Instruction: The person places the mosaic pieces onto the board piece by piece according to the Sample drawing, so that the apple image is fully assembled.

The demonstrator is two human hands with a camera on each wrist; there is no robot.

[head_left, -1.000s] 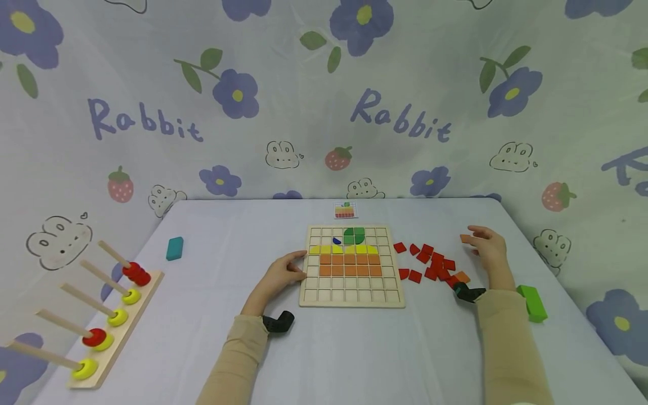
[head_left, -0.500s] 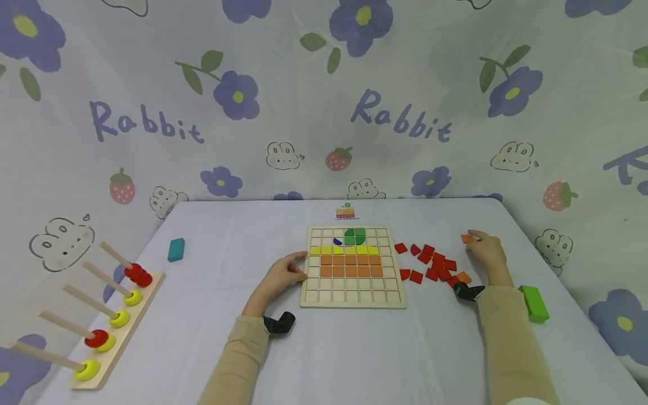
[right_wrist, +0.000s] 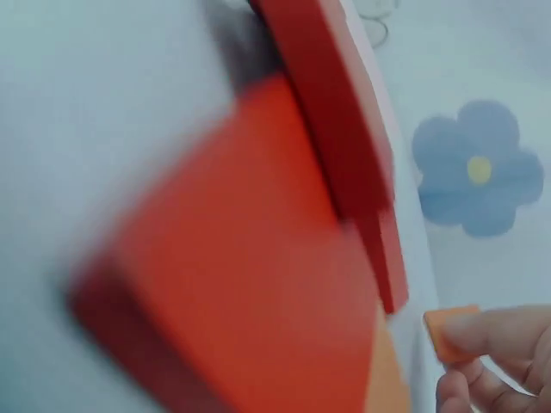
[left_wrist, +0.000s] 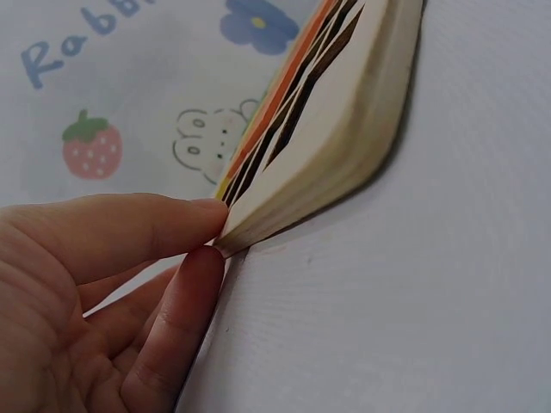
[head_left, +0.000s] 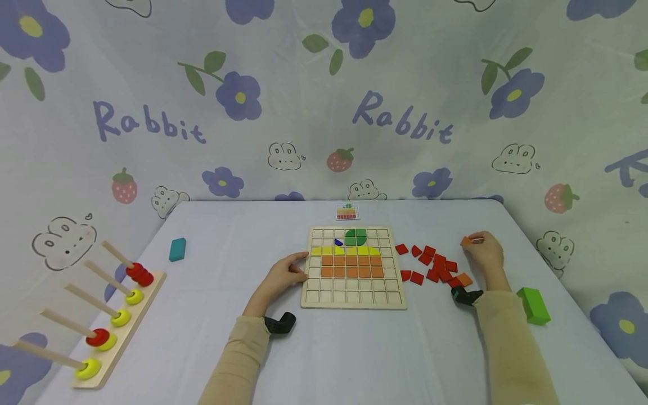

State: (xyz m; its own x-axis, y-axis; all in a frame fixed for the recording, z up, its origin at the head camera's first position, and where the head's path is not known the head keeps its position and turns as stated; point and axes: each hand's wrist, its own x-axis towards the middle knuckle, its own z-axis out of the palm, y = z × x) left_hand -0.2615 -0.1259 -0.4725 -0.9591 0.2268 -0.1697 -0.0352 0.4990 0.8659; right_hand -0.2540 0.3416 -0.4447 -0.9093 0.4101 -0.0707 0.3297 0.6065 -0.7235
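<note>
A wooden grid board (head_left: 354,300) lies on the white table with colored tiles forming a picture: a green leaf shape, one blue piece, a yellow row and two orange rows. My left hand (head_left: 283,274) is at the board's left side; in the left wrist view the thumb and forefinger (left_wrist: 164,228) touch its edge near a corner. At the right of the table, my right hand (head_left: 487,253) pinches an orange square tile (head_left: 466,241) between thumb and finger, which also shows in the right wrist view. Between it and the board lie several loose red tiles (head_left: 439,263) and another orange tile (head_left: 464,279).
A small picture card (head_left: 347,212) lies behind the board. A wooden stacking rack (head_left: 126,332) with red and yellow rings stands at the left, with a teal block (head_left: 177,249) farther back. A green block (head_left: 533,306) sits beside the right forearm. Patterned cloth hangs behind the table.
The right hand has drawn its thumb and fingers together on the orange tile and turned it slightly. The left hand stays at the board's edge.
</note>
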